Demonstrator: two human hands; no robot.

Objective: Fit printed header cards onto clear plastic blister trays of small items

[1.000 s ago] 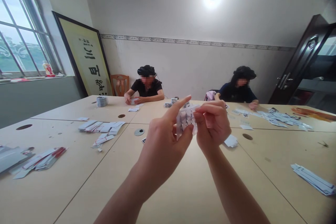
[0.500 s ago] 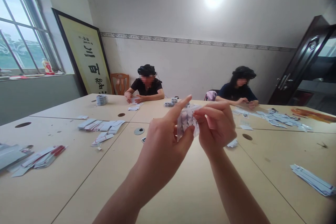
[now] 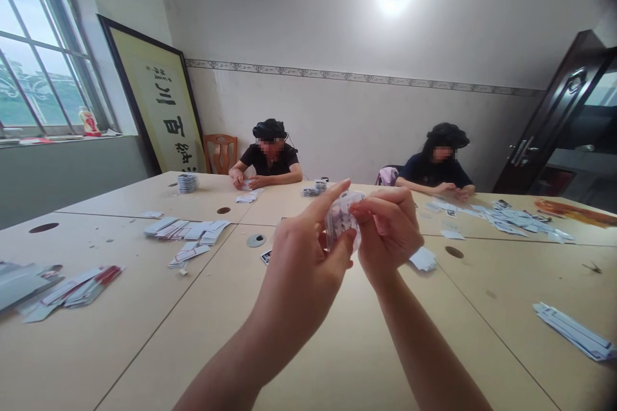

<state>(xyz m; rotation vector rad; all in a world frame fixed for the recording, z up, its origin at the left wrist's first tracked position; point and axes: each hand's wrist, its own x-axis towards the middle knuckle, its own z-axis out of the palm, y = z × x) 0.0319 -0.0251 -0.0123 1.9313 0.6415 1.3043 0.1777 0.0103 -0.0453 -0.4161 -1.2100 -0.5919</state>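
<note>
Left hand (image 3: pixel 301 257): raised above the middle of the table, thumb pressed on the near lower edge of a small clear plastic packet (image 3: pixel 341 221), index finger stretched out straight behind it, the other fingers curled out of sight behind the palm.
Right hand (image 3: pixel 388 234): just right of the left hand, fingers bent and closed together on the right edge of the packet, fingertips touching its top.
Packet: held in the air between both hands, upright, above the table's near middle; it is see-through with small dark shapes inside, too blurred to tell what they are.
Table (image 3: pixel 337 340): large, pale wood, made of several joined tops with round cable holes.
Near left: a loose heap of flat cards with red marks (image 3: pixel 72 289) at the table's left edge.
Middle left: a spread of white cards (image 3: pixel 187 234), farther off than the red-marked heap.
Near right: a stack of long white sleeves (image 3: pixel 573 331) by the right edge.
Far right: scattered small packets (image 3: pixel 511 218) in front of a seated person in a dark top (image 3: pixel 436 170).
Far middle: another seated person in black (image 3: pixel 270 160), hands on the table by a few cards.
Far left: a framed calligraphy panel (image 3: pixel 154 106) leaning against the wall beside the window (image 3: pixel 38 77).
</note>
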